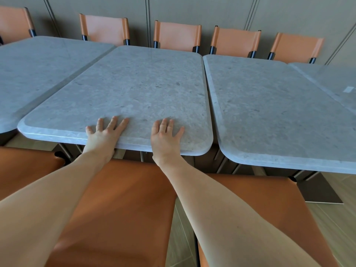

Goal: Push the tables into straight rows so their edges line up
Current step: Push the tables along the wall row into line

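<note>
1. Both hands, left hand [105, 132] and right hand [165, 134], lie flat with fingers spread on the near edge of the middle grey stone-topped table [134, 89].
2. Its near edge seems to sit farther back than the right-hand grey stone table [279, 112]; wide-angle distortion makes that uncertain.
3. Move it evenly, both palms together.

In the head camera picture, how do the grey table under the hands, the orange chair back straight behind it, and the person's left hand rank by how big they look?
1. Grey table, by far the largest.
2. Orange chair back.
3. Left hand.
The last two look nearly alike, and the hand is much nearer the camera, so that order is unsure.
</note>
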`<move>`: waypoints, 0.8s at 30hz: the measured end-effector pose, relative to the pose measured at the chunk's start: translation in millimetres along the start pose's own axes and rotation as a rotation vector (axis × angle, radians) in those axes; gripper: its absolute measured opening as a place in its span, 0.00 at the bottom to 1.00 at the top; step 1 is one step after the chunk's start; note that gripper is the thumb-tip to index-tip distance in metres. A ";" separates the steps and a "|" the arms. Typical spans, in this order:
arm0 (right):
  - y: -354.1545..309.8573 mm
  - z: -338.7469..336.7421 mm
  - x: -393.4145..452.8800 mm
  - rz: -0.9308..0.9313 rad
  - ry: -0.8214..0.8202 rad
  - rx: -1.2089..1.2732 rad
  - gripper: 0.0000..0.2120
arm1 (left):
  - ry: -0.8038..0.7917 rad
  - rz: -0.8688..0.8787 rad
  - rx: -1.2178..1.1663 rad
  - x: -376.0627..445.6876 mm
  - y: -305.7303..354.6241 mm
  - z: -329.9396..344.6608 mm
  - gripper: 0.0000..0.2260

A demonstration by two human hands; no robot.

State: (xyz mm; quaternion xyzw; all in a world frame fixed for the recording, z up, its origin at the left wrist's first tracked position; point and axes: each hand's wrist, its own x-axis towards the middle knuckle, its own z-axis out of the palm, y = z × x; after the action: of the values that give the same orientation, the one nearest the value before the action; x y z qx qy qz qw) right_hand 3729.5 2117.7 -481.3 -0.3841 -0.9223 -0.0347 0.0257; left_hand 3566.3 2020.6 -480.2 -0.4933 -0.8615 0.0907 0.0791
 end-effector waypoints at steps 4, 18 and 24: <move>3.5 0.1 -3.7 -0.005 0.013 0.017 0.47 | 0.011 -0.013 0.007 -3.1 4.2 1.0 0.46; 20.7 -3.8 -24.4 -0.025 -0.003 0.038 0.48 | 0.010 -0.052 0.026 -19.9 25.5 -1.3 0.45; 19.2 -2.1 -24.8 -0.025 0.011 0.061 0.46 | 0.004 -0.063 0.028 -18.8 24.8 -0.4 0.44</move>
State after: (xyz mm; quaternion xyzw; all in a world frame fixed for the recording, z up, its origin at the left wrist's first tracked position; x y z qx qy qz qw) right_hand 3760.7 2113.6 -480.2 -0.3712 -0.9276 -0.0089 0.0420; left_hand 3596.5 2016.7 -486.5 -0.4651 -0.8750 0.0993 0.0906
